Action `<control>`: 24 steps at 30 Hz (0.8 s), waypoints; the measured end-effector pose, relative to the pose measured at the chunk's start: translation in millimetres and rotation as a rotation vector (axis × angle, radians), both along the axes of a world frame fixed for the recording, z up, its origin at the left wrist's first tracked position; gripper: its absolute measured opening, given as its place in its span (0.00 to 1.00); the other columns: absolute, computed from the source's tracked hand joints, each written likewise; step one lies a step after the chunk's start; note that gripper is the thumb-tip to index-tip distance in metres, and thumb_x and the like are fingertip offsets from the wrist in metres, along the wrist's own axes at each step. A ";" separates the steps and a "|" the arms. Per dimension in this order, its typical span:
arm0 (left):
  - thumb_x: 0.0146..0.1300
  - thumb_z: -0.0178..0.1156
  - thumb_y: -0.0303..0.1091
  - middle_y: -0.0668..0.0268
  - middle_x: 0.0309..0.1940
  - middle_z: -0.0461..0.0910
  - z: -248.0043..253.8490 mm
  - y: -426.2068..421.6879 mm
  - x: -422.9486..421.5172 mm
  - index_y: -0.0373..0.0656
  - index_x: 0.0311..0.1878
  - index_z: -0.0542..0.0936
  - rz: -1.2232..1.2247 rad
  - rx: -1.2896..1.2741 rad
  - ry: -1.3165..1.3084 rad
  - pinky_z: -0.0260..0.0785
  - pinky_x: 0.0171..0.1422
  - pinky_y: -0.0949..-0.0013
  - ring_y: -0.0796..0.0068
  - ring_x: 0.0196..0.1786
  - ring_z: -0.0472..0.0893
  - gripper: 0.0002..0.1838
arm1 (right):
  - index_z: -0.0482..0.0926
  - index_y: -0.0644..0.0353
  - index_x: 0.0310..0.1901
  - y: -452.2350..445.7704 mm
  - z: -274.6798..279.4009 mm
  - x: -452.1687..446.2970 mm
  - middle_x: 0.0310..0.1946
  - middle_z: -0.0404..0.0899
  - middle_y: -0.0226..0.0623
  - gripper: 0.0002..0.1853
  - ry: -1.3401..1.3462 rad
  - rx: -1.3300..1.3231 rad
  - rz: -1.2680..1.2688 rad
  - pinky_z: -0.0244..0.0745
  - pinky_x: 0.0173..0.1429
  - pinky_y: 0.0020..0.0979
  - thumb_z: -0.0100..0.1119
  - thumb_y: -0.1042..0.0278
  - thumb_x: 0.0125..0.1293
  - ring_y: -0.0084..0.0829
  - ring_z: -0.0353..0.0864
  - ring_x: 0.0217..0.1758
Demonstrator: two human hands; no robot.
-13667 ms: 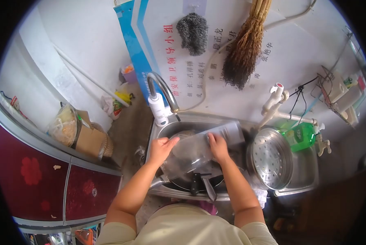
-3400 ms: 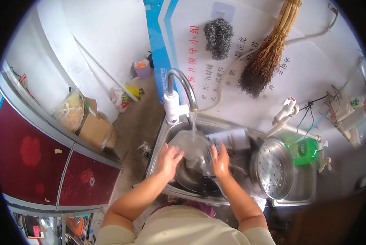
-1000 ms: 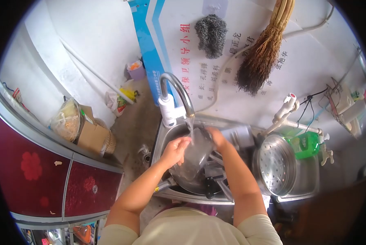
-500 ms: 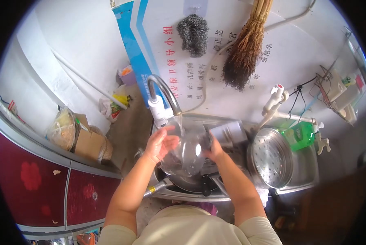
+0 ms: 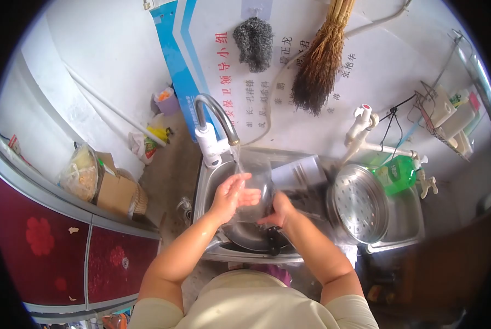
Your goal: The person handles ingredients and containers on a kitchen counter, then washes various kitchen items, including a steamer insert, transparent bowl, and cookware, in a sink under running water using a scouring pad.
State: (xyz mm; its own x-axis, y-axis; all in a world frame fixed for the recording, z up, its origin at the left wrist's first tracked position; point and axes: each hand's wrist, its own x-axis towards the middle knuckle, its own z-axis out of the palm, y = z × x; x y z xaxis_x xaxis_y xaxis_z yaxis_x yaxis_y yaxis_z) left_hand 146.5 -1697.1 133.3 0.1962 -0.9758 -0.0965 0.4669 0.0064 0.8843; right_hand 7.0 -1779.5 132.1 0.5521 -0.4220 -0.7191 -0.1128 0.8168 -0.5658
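Observation:
Under running water from the curved faucet (image 5: 218,118) is a clear, transparent lid-like piece (image 5: 256,171), above the left basin of the steel sink (image 5: 203,189). My left hand (image 5: 233,197) lies against its near left side with the fingers apart. The fingers of my right hand (image 5: 279,210) are wrapped round its right edge. Below my hands a dark pan (image 5: 245,236) sits in the basin, and a black handle (image 5: 277,240) shows at its right. Behind my right hand rests a grey-white box-shaped item (image 5: 299,172).
To the right stand a perforated steel steamer (image 5: 359,205), a green soap bottle (image 5: 396,174) and a white tap (image 5: 360,125). A straw broom (image 5: 322,66) and a steel scourer (image 5: 253,45) hang on the wall. A cardboard box (image 5: 115,192) is at the left.
Compared with half a second ago, my left hand has moved right and down across the clear piece. My right hand is slightly lower and farther left. The view has shifted a little.

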 end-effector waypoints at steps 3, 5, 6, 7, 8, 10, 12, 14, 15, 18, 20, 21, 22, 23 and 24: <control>0.67 0.46 0.46 0.45 0.37 0.77 -5.4 1.1 -1.3 0.41 0.56 0.64 -0.037 0.058 0.044 0.75 0.47 0.58 0.56 0.41 0.80 0.22 | 0.55 0.54 0.64 -14.7 -14.8 0.2 0.64 0.57 0.43 0.30 -0.087 -0.177 -0.076 0.53 0.57 0.65 0.30 0.44 0.67 0.49 0.57 0.65; 0.66 0.46 0.48 0.48 0.35 0.78 -1.3 0.0 -1.3 0.41 0.56 0.65 0.010 0.075 0.097 0.75 0.45 0.60 0.59 0.38 0.81 0.22 | 0.53 0.56 0.65 -3.9 -0.9 6.8 0.62 0.57 0.52 0.30 0.036 -0.559 -0.122 0.56 0.59 0.60 0.41 0.49 0.66 0.48 0.58 0.65; 0.66 0.46 0.48 0.50 0.34 0.78 0.6 -0.7 -1.4 0.42 0.55 0.66 0.034 0.083 0.123 0.75 0.43 0.61 0.61 0.37 0.81 0.22 | 0.53 0.56 0.65 0.4 -8.5 9.2 0.61 0.57 0.55 0.31 0.060 -0.810 -0.099 0.56 0.59 0.58 0.43 0.51 0.65 0.49 0.59 0.64; 0.66 0.47 0.49 0.52 0.34 0.78 -1.7 -2.3 0.4 0.42 0.54 0.66 0.056 0.086 0.102 0.75 0.42 0.63 0.63 0.35 0.81 0.22 | 0.53 0.56 0.65 4.8 -12.3 12.1 0.60 0.58 0.58 0.31 0.086 -1.061 -0.074 0.56 0.60 0.57 0.46 0.53 0.64 0.51 0.59 0.63; 0.65 0.47 0.50 0.54 0.33 0.78 -8.0 -4.4 4.5 0.43 0.53 0.67 0.080 0.089 0.081 0.75 0.40 0.64 0.65 0.34 0.81 0.22 | 0.55 0.60 0.64 9.9 -13.4 16.1 0.55 0.62 0.61 0.32 0.107 -1.367 -0.097 0.55 0.62 0.53 0.50 0.56 0.62 0.55 0.61 0.60; 0.65 0.46 0.52 0.57 0.32 0.78 -19.3 -7.1 10.7 0.43 0.50 0.69 0.125 0.138 0.025 0.75 0.36 0.67 0.68 0.32 0.80 0.22 | 0.57 0.64 0.62 18.2 -2.9 24.7 0.52 0.66 0.58 0.31 0.422 -1.692 0.083 0.57 0.60 0.50 0.52 0.60 0.60 0.53 0.66 0.54; 0.65 0.44 0.55 0.60 0.31 0.78 -27.6 -9.1 16.1 0.43 0.46 0.70 0.166 0.230 -0.050 0.74 0.33 0.68 0.70 0.32 0.80 0.23 | 0.59 0.66 0.61 22.7 10.4 35.1 0.46 0.70 0.52 0.31 0.605 -2.006 0.140 0.57 0.58 0.49 0.54 0.63 0.57 0.53 0.68 0.48; 0.64 0.42 0.58 0.61 0.30 0.78 -31.9 -8.3 19.9 0.44 0.43 0.71 0.195 0.266 -0.009 0.74 0.30 0.69 0.70 0.31 0.80 0.25 | 0.59 0.64 0.61 15.6 3.0 48.9 0.44 0.72 0.48 0.32 0.448 -2.074 0.130 0.58 0.57 0.49 0.55 0.63 0.56 0.52 0.69 0.47; 0.64 0.42 0.59 0.62 0.29 0.78 -31.8 -5.8 20.4 0.45 0.42 0.72 0.203 0.255 0.071 0.74 0.29 0.69 0.70 0.31 0.80 0.25 | 0.59 0.63 0.62 13.2 0.4 55.4 0.42 0.73 0.46 0.32 0.367 -2.105 0.126 0.59 0.57 0.48 0.55 0.63 0.55 0.51 0.69 0.46; 0.63 0.42 0.61 0.62 0.28 0.78 -15.8 -0.6 18.0 0.44 0.44 0.71 0.262 0.256 0.227 0.74 0.31 0.66 0.68 0.31 0.80 0.27 | 0.66 0.58 0.56 11.8 3.9 70.9 0.35 0.74 0.43 0.26 0.371 -2.072 0.185 0.63 0.46 0.48 0.56 0.65 0.54 0.46 0.70 0.41; 0.62 0.41 0.62 0.64 0.29 0.78 -10.3 2.5 15.9 0.45 0.46 0.70 0.244 0.257 0.229 0.74 0.36 0.65 0.68 0.33 0.80 0.28 | 0.70 0.57 0.50 4.5 3.1 80.1 0.34 0.73 0.43 0.21 0.395 -2.026 0.236 0.64 0.41 0.47 0.56 0.64 0.53 0.45 0.71 0.39; 0.62 0.40 0.63 0.65 0.31 0.78 -11.9 4.3 16.3 0.47 0.47 0.70 0.201 0.252 0.192 0.73 0.39 0.64 0.69 0.33 0.80 0.28 | 0.72 0.57 0.48 -5.0 0.2 84.1 0.34 0.73 0.43 0.19 0.381 -1.991 0.244 0.64 0.39 0.46 0.56 0.64 0.53 0.45 0.71 0.39; 0.61 0.40 0.64 0.67 0.32 0.79 -13.5 5.6 17.5 0.49 0.48 0.70 0.157 0.246 0.154 0.72 0.42 0.64 0.70 0.34 0.79 0.29 | 0.74 0.56 0.45 -9.8 -1.3 86.0 0.34 0.73 0.44 0.17 0.369 -1.956 0.250 0.64 0.38 0.46 0.56 0.63 0.53 0.45 0.71 0.39; 0.61 0.39 0.64 0.66 0.36 0.78 -16.5 5.1 19.6 0.49 0.49 0.69 0.142 0.258 0.144 0.71 0.44 0.63 0.70 0.37 0.79 0.29 | 0.75 0.57 0.42 -9.7 -2.4 85.3 0.34 0.73 0.42 0.15 0.435 -1.980 0.240 0.64 0.39 0.45 0.55 0.62 0.53 0.44 0.71 0.38; 0.62 0.38 0.64 0.66 0.40 0.78 -19.5 3.8 22.0 0.50 0.50 0.69 0.126 0.271 0.136 0.71 0.46 0.62 0.69 0.41 0.79 0.29 | 0.76 0.58 0.39 -6.6 2.4 83.1 0.35 0.73 0.41 0.14 0.504 -2.003 0.229 0.64 0.40 0.44 0.55 0.60 0.53 0.43 0.71 0.38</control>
